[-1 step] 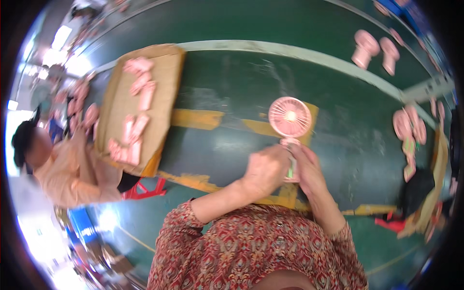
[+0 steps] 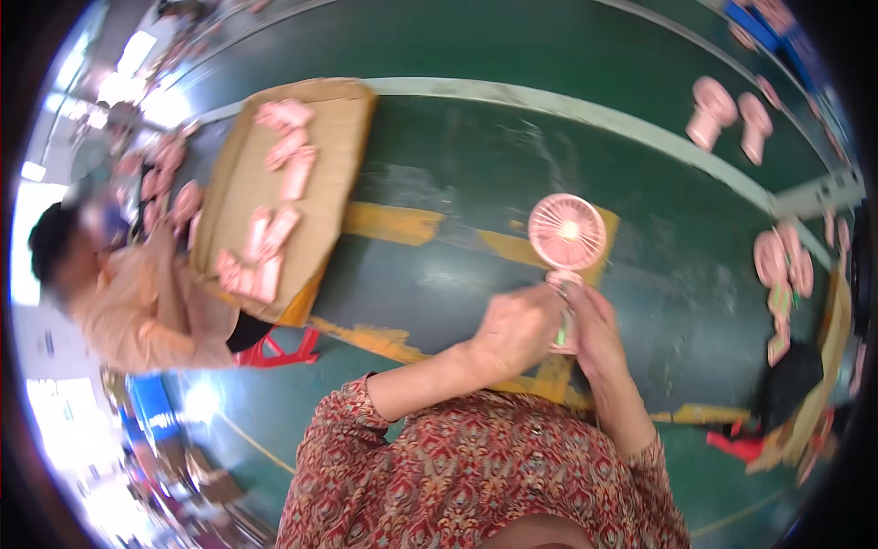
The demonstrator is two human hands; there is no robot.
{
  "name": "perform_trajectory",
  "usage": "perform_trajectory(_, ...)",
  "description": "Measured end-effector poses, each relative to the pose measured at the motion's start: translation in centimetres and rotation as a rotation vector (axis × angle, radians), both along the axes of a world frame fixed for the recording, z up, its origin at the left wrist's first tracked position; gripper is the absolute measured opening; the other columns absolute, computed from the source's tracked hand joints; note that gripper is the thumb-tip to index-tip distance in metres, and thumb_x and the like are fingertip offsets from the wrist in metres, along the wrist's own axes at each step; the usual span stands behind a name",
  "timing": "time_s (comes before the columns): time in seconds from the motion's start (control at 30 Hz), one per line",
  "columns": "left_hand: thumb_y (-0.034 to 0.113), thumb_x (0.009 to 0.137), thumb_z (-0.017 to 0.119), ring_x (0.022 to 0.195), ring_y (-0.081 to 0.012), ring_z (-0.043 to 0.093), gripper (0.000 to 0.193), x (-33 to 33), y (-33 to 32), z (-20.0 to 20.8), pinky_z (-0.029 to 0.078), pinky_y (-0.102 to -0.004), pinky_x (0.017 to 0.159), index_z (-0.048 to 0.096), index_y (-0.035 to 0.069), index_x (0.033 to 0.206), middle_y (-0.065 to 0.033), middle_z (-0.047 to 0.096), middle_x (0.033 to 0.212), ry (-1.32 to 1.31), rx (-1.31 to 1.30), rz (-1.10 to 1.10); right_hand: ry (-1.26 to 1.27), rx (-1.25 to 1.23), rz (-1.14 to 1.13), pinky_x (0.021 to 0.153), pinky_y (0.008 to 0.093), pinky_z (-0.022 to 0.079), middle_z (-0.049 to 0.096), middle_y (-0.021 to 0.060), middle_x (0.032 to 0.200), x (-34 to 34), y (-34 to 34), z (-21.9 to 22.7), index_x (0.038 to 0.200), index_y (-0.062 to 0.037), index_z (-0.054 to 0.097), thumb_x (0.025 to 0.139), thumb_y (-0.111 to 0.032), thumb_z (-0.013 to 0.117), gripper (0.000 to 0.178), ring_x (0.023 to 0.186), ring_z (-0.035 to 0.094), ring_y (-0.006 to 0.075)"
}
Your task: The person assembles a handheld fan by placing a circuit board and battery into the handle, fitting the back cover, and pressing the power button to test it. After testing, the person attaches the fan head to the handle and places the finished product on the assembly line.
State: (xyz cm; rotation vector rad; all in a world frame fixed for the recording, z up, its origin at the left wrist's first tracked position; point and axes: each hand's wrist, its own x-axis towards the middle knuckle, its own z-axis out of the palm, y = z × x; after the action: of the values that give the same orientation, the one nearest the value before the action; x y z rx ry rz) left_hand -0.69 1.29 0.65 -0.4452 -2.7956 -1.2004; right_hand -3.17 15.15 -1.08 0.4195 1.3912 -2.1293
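A small pink handheld fan [image 2: 567, 231] is upright in the picture over the table, its round grille away from me. My left hand [image 2: 518, 329] is closed around the fan's neck and handle from the left. From the other side, my right hand [image 2: 596, 337] grips the same handle, thumb near the neck. Between the hands, part of the handle shows a narrow green strip; my fingers hide the rest. Whether a small part or tool is also in the left fingers cannot be made out.
A shallow cardboard tray [image 2: 322, 215] with several pink handle-like parts [image 2: 297, 174] lies to the left. Beyond it sits a co-worker [image 2: 137, 306]. More pink fans [image 2: 777, 261] lie at the right edge; two pink pieces [image 2: 712, 112] rest past the pale rail [image 2: 631, 119].
The whole scene has shifted a little to the right in the picture. Both hands keep their hold on the fan, with hardly any change in their pose.
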Motion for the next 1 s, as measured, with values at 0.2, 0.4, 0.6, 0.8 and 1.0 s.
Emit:
perform_trajectory(0.2, 0.000, 0.076, 0.058, 0.085, -0.0344, 0.061, 0.028, -0.8, -11.0, 5.1, 0.052, -0.0370, 0.073, 0.060, 0.004, 0.103, -0.0164, 0.062, 0.095, 0.161, -0.197, 0.250, -0.039, -0.075, 0.066, 0.075, 0.0298, 0.054, 0.063, 0.0158, 0.103, -0.1, 0.4, -0.3, 0.115, 0.0043, 0.052, 0.096, -0.019, 0.048, 0.030, 0.091, 0.064, 0.0211)
perform_trajectory(0.4, 0.019, 0.069, 0.068, 0.095, -0.0330, 0.060, 0.039, -0.4, -28.0, 5.3, 0.048, -0.0427, 0.083, 0.059, 0.005, 0.104, -0.0176, 0.063, 0.099, -0.311, -0.895, 0.692, -0.034, -0.052, 0.049, 0.075, 0.0300, 0.054, 0.063, 0.0170, 0.103, -0.4, 0.7, 0.2, 0.116, 0.0048, 0.050, 0.096, -0.019, 0.047, 0.032, 0.091, 0.064, 0.0217)
perform_trajectory(0.6, 0.016, 0.069, 0.068, 0.084, -0.0305, 0.063, 0.059, 0.9, -34.9, 2.2, 0.051, -0.0397, 0.074, 0.051, 0.002, 0.123, -0.0191, 0.064, 0.092, -0.315, -0.651, 0.771, -0.014, -0.155, 0.098, 0.081, 0.0304, 0.053, 0.061, 0.0174, 0.108, -0.8, 0.4, 0.2, 0.118, 0.0064, 0.049, 0.096, -0.018, 0.047, 0.033, 0.098, 0.062, 0.0225)
perform_trajectory(0.8, 0.004, 0.081, 0.064, 0.079, -0.0155, 0.061, 0.036, -1.8, -21.1, 7.1, 0.050, -0.0261, 0.072, 0.051, -0.003, 0.114, -0.0066, 0.059, 0.090, 0.121, 0.206, 0.620, -0.038, -0.175, 0.073, 0.086, 0.0314, 0.052, 0.060, 0.0189, 0.113, -0.9, 0.4, -0.9, 0.120, 0.0067, 0.048, 0.095, -0.020, 0.050, 0.037, 0.103, 0.061, 0.0236)
perform_trajectory(1.0, 0.004, 0.079, 0.069, 0.085, -0.0103, 0.058, 0.038, -0.7, -9.5, 0.9, 0.048, -0.0212, 0.073, 0.050, 0.001, 0.112, -0.0073, 0.060, 0.097, -0.194, 0.664, 0.448, -0.025, -0.207, 0.057, 0.082, 0.0293, 0.053, 0.059, 0.0184, 0.113, -0.5, 0.4, -0.9, 0.119, 0.0060, 0.048, 0.095, -0.021, 0.048, 0.036, 0.103, 0.061, 0.0226)
